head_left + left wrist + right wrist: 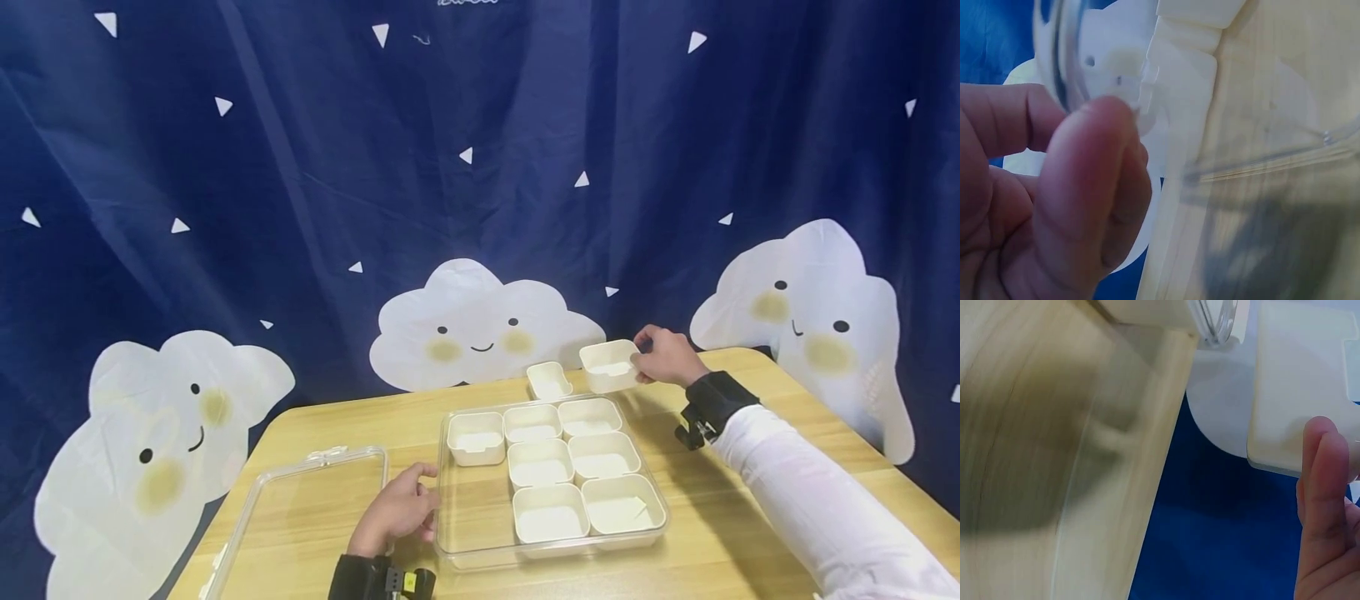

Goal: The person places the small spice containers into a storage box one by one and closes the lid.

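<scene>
A clear plastic box (472, 517) lies on the wooden table (697, 533) with several small cream-white cups (540, 462) set in it. My left hand (401, 508) holds the box's left wall, thumb up at the rim; the left wrist view shows the hand (1085, 200) curled close against the clear rim (1060, 56). Behind the box's far right corner, my right hand (663, 354) grips one small white cup (611, 365) by its right side, lifted slightly. In the right wrist view the cup (1297, 381) is beyond the table's edge, with a fingertip (1325, 487) on it.
Another loose cup (549, 380) stands on the table just behind the box. The clear lid (315, 508) lies flat at the table's left. A dark blue curtain with white cloud faces (480, 329) hangs right behind the table.
</scene>
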`<act>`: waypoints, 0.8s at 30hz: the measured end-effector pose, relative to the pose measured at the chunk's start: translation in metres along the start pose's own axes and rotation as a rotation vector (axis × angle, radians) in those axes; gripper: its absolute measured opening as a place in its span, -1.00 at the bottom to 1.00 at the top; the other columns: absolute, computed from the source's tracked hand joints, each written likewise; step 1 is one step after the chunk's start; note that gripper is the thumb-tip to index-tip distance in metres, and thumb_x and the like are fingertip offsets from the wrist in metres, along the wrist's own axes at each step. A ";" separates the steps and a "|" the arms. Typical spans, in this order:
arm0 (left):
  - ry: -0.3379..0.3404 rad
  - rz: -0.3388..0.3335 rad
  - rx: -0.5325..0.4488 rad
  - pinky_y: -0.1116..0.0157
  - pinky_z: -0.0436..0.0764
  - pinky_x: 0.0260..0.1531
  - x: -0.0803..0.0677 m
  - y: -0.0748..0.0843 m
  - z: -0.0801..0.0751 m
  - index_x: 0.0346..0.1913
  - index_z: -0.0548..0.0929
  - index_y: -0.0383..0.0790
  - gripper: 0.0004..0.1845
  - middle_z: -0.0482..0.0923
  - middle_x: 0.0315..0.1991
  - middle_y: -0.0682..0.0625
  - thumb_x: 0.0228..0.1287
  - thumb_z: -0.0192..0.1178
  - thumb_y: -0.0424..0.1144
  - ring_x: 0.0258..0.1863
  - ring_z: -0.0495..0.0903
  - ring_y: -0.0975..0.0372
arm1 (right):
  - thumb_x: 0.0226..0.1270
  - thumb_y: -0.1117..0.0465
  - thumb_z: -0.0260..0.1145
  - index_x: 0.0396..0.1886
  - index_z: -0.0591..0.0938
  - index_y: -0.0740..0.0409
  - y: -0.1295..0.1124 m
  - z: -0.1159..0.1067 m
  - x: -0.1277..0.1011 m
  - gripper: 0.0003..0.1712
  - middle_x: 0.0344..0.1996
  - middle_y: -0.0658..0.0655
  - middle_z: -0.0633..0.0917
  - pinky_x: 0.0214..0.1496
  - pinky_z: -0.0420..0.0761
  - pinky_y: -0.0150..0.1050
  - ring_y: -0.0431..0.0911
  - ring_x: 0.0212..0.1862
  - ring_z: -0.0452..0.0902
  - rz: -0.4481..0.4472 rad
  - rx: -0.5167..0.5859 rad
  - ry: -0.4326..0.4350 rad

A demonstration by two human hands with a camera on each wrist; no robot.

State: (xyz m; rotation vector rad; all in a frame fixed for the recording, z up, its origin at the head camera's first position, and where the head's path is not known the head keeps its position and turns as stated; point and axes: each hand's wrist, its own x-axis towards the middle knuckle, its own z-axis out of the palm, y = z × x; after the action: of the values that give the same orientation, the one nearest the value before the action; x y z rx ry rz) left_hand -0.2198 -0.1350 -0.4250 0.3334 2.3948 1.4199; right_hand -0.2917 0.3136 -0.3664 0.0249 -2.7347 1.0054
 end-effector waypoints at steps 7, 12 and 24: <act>-0.004 0.000 -0.008 0.28 0.51 -0.63 0.000 0.000 0.000 0.30 0.25 -0.51 -0.43 0.47 -0.52 -0.09 0.22 0.06 -0.40 -0.70 0.49 0.20 | 0.15 0.31 0.15 0.11 0.48 0.42 -0.006 0.002 -0.002 -0.50 -0.71 -0.01 0.67 -0.47 0.64 -0.27 -0.14 -0.62 0.65 -0.048 0.012 -0.023; -0.008 0.004 -0.015 0.28 0.53 -0.64 0.001 -0.001 0.000 0.30 0.24 -0.51 -0.42 0.47 -0.53 -0.09 0.21 0.07 -0.40 -0.71 0.48 0.21 | 0.16 0.32 0.16 0.12 0.51 0.38 -0.013 0.003 -0.005 -0.51 -0.71 0.00 0.66 -0.47 0.64 -0.26 -0.14 -0.62 0.65 -0.058 0.016 -0.045; -0.016 0.010 -0.024 0.32 0.53 -0.64 0.000 -0.001 0.002 0.27 0.24 -0.51 -0.43 0.46 -0.55 -0.07 0.18 0.06 -0.42 -0.72 0.48 0.24 | 0.17 0.33 0.14 0.18 0.49 0.37 -0.027 0.012 -0.015 -0.48 -0.70 0.01 0.61 -0.35 0.58 -0.22 -0.16 -0.65 0.61 -0.096 -0.006 -0.072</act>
State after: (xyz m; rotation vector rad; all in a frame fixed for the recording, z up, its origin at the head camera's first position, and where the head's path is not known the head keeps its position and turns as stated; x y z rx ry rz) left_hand -0.2196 -0.1343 -0.4268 0.3503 2.3645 1.4435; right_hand -0.2768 0.2846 -0.3618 0.1939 -2.7715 0.9880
